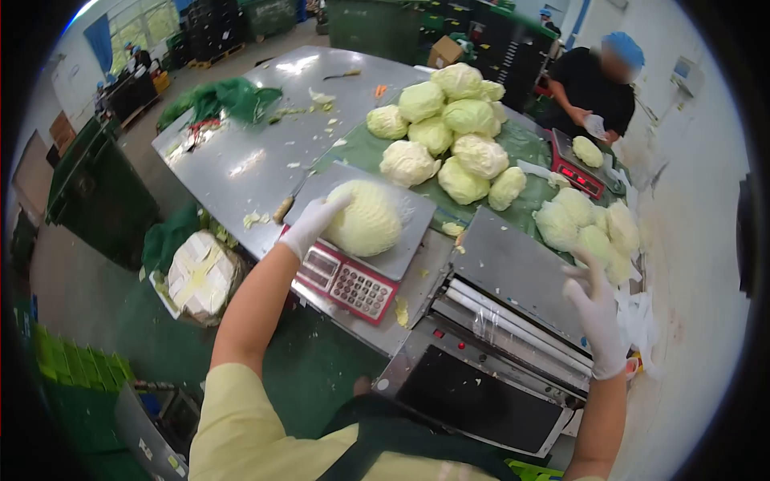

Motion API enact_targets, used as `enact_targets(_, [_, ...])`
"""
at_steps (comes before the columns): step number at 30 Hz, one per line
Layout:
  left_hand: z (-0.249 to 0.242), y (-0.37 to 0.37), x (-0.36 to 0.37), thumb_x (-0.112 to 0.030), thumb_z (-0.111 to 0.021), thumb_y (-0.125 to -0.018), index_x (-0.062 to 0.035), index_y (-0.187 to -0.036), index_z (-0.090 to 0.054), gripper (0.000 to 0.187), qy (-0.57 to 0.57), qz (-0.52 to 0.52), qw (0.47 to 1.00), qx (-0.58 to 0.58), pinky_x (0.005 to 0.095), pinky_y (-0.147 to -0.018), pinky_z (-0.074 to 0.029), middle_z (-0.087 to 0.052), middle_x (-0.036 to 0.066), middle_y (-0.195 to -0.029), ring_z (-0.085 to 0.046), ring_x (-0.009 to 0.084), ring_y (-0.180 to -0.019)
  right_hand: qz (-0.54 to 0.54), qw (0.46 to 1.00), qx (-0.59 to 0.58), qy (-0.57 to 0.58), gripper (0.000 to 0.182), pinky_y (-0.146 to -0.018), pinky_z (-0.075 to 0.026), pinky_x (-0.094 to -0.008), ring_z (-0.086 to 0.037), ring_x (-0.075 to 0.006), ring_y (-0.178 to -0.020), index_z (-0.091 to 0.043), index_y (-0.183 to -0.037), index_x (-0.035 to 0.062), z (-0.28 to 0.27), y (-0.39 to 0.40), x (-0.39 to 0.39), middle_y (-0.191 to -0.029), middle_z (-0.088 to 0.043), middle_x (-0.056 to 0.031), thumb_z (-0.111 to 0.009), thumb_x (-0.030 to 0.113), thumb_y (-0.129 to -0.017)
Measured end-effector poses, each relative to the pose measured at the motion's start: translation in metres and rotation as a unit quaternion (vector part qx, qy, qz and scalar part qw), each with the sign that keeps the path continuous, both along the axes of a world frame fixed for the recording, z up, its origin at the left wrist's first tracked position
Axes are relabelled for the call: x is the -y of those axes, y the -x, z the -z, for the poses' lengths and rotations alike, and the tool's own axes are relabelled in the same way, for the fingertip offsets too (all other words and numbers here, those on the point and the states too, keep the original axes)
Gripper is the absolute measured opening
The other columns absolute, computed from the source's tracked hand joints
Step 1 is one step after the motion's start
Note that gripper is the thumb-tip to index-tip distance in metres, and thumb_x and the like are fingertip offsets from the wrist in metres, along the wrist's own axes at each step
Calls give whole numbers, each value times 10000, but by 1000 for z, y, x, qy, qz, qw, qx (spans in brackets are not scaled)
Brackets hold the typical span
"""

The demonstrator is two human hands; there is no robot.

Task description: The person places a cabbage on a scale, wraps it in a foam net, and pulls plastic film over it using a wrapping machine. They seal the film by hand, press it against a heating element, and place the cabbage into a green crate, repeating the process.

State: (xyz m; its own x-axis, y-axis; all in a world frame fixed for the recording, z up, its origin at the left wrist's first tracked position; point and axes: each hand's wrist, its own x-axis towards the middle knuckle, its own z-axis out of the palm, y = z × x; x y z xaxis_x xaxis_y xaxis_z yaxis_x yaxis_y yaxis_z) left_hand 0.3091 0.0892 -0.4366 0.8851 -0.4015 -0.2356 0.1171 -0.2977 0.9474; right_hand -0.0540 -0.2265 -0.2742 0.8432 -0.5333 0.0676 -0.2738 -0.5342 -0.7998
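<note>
On the red scale (345, 282) lies a pale cabbage (365, 218) with a net-like pattern on its surface, perhaps a foam net. My left hand (319, 224), in a white glove, grips its left side, with the fingertips on top. My right hand (592, 313), gloved too, is raised over the right end of the film wrapping machine (513, 321). Its fingers are spread and hold nothing. Just beyond it sits a group of pale cabbages (589, 228). Clear film (493, 325) hangs over the machine's rollers.
A heap of cabbages (461, 120) lies on the green sheet past the scale. A knife (285, 207) rests left of the scale, another knife (345, 74) farther back. A co-worker (597, 88) stands by a second scale (577, 172). A green bin (100, 192) stands left.
</note>
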Motion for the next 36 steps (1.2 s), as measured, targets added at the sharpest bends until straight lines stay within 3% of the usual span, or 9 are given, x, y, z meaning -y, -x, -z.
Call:
enact_targets(3, [-3, -37, -10, -610, -602, -892, 53, -1238, -615, 748, -157, 115, 977, 88, 343, -854, -511, -678, 133, -1115, -639, 208, -1013, 53, 997, 17, 49, 552, -850, -491, -275, -600, -163, -1061, -461, -1423, 48, 15, 36, 5, -1277, -582, -126, -535, 71, -876])
enact_targets(5, [-13, -48, -17, -666, -535, -902, 40, -1333, -553, 827, -183, 111, 971, 111, 382, -1046, -419, -595, 202, -1304, -524, 284, -1269, 98, 995, 24, 11, 538, -889, -474, -291, -560, -191, -1154, -454, -1429, 50, 23, 61, 0, -1364, -536, -106, -505, 62, -893])
enact_targets(8, [-78, -25, -23, -651, -539, -909, 12, -1351, -547, 797, -201, 91, 971, 89, 369, -1086, -376, -577, 204, -1331, -497, 287, -1301, 135, 991, 6, -5, 532, -928, -455, -302, -559, -210, -1166, -445, -1437, 54, 32, 91, 3, -1423, -492, -102, -499, 75, -909])
enact_targets(20, [-58, -67, -2, -690, -613, -825, 52, -1373, -514, 928, -138, 199, 968, 59, 358, -1099, -361, -529, 246, -1388, -475, 305, -1328, 96, 995, -12, -30, 574, -898, -456, -268, -555, -169, -1095, -461, -1431, 61, 47, 60, -40, -1329, -539, -99, -484, 22, -859])
enact_targets(22, [-14, -87, 13, -531, -706, -854, 28, -1305, -591, 727, -56, 215, 973, 56, 351, -1033, -427, -620, 187, -1285, -568, 248, -1209, 110, 993, -9, -26, 571, -867, -477, -271, -572, -149, -1028, -499, -1398, 60, 47, 56, -52, -1171, -605, -103, -505, 13, -829])
enact_targets(23, [-20, -81, 16, -457, -738, -858, 4, -1284, -609, 641, -108, 270, 946, 143, 345, -998, -458, -651, 139, -1237, -594, 208, -1159, 99, 994, -20, -46, 539, -884, -472, -266, -570, -146, -1040, -520, -1370, 49, 43, 57, -54, -1200, -594, -100, -529, 33, -831])
enact_targets(25, [13, -89, 16, -462, -733, -863, -14, -1277, -630, 619, 14, 299, 953, 48, 340, -990, -462, -653, 108, -1246, -606, 172, -1124, 86, 995, -33, -43, 510, -916, -477, -280, -572, -147, -1087, -529, -1338, 21, 56, 69, -44, -1282, -559, -96, -586, 82, -834])
enact_targets(26, [-4, -78, 12, -437, -738, -866, 13, -1281, -620, 623, -67, 277, 958, 11, 334, -984, -466, -655, 113, -1243, -614, 170, -1104, 90, 994, -24, -57, 506, -931, -475, -291, -572, -159, -1104, -531, -1335, 20, 54, 71, -45, -1292, -556, -102, -594, 91, -838])
enact_targets(36, [-38, 27, 8, -198, -745, -861, 59, -1279, -517, 542, 167, 137, 976, 18, 331, -913, -517, -655, 133, -1154, -644, 202, -1038, 106, 985, 48, -126, 462, -873, -501, -282, -615, -138, -985, -551, -1316, 29, 61, 121, -20, -1168, -621, -92, -609, 121, -867])
